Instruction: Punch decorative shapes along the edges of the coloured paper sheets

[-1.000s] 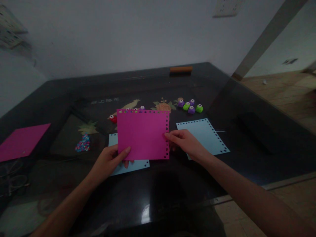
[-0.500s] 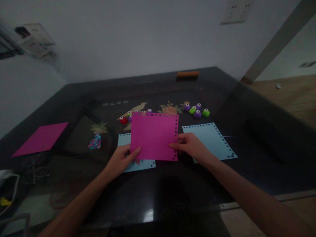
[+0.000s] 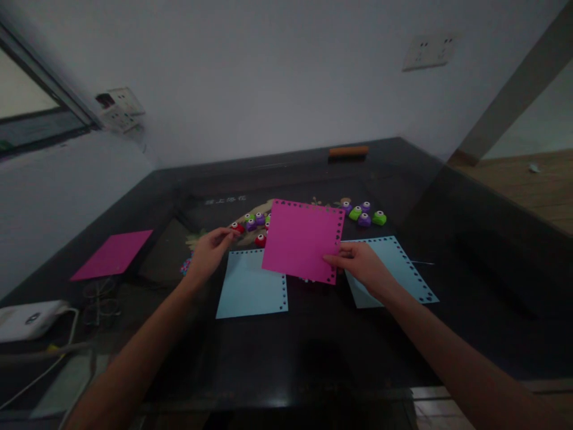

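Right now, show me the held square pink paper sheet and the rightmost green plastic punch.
Held square pink paper sheet (image 3: 302, 241), head view, middle of its face.
Rightmost green plastic punch (image 3: 379, 220), head view, green body.

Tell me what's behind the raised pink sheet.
Behind the pink sheet, a blue sheet and punches show at left; the blue sheet's upper-right corner and anything fully covered are hidden.

You've got just the one cam, up on your head, facing forward and tilted down across the dark surface to the wall. Near enough that your left hand and right hand land around mid-frame.
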A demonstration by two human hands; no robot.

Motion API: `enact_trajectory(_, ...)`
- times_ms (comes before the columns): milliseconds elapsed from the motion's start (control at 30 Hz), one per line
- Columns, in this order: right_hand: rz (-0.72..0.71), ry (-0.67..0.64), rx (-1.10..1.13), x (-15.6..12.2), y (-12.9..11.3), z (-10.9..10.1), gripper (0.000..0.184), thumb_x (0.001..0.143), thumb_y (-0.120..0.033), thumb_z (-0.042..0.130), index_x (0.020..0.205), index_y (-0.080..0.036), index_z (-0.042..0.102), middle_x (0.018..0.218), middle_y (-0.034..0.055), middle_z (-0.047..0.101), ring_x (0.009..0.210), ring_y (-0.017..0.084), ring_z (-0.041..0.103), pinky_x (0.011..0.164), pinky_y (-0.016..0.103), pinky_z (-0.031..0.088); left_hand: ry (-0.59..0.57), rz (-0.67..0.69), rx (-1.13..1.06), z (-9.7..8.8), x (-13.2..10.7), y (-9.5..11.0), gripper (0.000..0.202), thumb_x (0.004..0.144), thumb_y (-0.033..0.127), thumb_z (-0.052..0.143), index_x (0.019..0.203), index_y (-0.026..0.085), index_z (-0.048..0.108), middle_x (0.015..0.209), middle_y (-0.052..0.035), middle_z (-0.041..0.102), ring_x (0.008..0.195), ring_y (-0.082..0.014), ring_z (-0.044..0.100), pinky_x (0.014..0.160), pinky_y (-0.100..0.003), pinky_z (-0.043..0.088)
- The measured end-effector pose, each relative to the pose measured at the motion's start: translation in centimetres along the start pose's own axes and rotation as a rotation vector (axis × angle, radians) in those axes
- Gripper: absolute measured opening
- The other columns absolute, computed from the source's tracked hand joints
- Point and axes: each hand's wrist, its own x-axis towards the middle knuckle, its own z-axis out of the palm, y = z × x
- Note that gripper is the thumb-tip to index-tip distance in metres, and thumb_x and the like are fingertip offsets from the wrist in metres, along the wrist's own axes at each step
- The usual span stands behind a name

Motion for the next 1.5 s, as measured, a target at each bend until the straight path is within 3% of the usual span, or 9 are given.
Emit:
enact_trajectory(133,-0.001,0.040,0.021,0.3,0.1,-0.4,0.020,0.064,-0.034,0.076,0.073,-0.017,0.070,0.070,0.0051,0.071,0.062,0.017,0.061,0.059,0.031,0.047,0.103,-0.004,0.096,0.4,2.9,-1.2,0.032,0.081,0.033,0.049,0.100,0.015,0.067,0.104,-0.0082,0.070,0.094,-0.0248,0.064,0.085,-0.034,0.049)
enact_trajectory(267,-0.020,0.049,0.052,0.7,0.5,-0.9,0.022,0.065,-0.033,0.075,0.078,-0.016,0.071,0.073,0.0065,0.072,0.065,0.017,0.063,0.061,0.031,0.048,0.109,0.018,0.211,1.6,5.7,-1.9,0.029,0.084,0.024,0.049,0.106,0.015,0.066,0.113,-0.0095,0.066,0.106,-0.0243,0.060,0.094,-0.035,0.045)
enact_trajectory(367,-0.045,0.051,0.062,1.1,1.0,-1.3,0.021,0.067,-0.033,0.074,0.078,-0.016,0.071,0.073,0.0062,0.071,0.065,0.017,0.063,0.061,0.031,0.048,0.034,0.005,0.294,2.5,7.8,-2.5,0.025,0.085,0.020,0.054,0.107,0.014,0.064,0.113,-0.0099,0.065,0.109,-0.0237,0.058,0.098,-0.038,0.043)
enact_trajectory(533,-0.087,0.098,0.036,1.3,1.0,-1.5,0.021,0.067,-0.035,0.073,0.075,-0.016,0.071,0.068,0.0053,0.070,0.058,0.015,0.058,0.054,0.028,0.044,-0.183,-0.062,0.385,3.0,10.3,-3.3,0.026,0.089,0.032,0.058,0.109,0.015,0.060,0.112,-0.0073,0.063,0.097,-0.0214,0.062,0.084,-0.043,0.052)
enact_trajectory(667,-0.088,0.095,0.030,0.8,0.1,-1.4,0.020,0.066,-0.034,0.072,0.075,-0.016,0.071,0.065,0.0036,0.068,0.056,0.014,0.055,0.054,0.028,0.042,-0.275,-0.082,0.428,3.0,11.2,-3.3,0.028,0.090,0.032,0.057,0.112,0.015,0.059,0.112,-0.0075,0.062,0.095,-0.0212,0.062,0.081,-0.041,0.053)
enact_trajectory(933,-0.093,0.084,0.034,0.8,-0.1,-1.5,0.025,0.064,-0.036,0.075,0.059,-0.016,0.061,0.054,-0.0006,0.058,0.052,0.011,0.049,0.050,0.025,0.037,-0.294,-0.059,0.481,2.9,11.9,-3.4,0.025,0.090,0.034,0.058,0.105,0.015,0.062,0.105,-0.0060,0.065,0.092,-0.0199,0.064,0.081,-0.040,0.053)
enact_trajectory(1167,-0.096,0.070,0.050,0.9,0.1,-1.6,0.027,0.065,-0.038,0.075,0.061,-0.015,0.061,0.058,0.0016,0.061,0.056,0.012,0.052,0.053,0.026,0.038,-0.219,0.002,0.461,2.8,11.7,-3.8,0.028,0.085,0.040,0.061,0.098,0.016,0.067,0.097,-0.0066,0.072,0.087,-0.0208,0.067,0.080,-0.035,0.050)
enact_trajectory(1367,-0.096,0.078,0.075,0.8,-0.1,-1.4,0.021,0.065,-0.032,0.075,0.065,-0.014,0.066,0.058,0.0022,0.063,0.053,0.012,0.053,0.051,0.025,0.040,-0.124,0.014,0.402,1.9,9.3,-4.9,0.044,0.082,0.047,0.052,0.107,0.014,0.066,0.105,-0.0115,0.071,0.095,-0.0246,0.066,0.081,-0.031,0.048)
enact_trajectory(1500,-0.090,0.080,0.147,0.8,-0.2,-1.3,0.013,0.065,-0.024,0.074,0.074,-0.015,0.071,0.065,0.0037,0.069,0.056,0.013,0.058,0.054,0.026,0.044,-0.096,0.019,0.402,1.5,7.1,-5.5,0.052,0.075,0.046,0.060,0.115,0.014,0.061,0.112,-0.0114,0.068,0.097,-0.0242,0.064,0.084,-0.031,0.048)
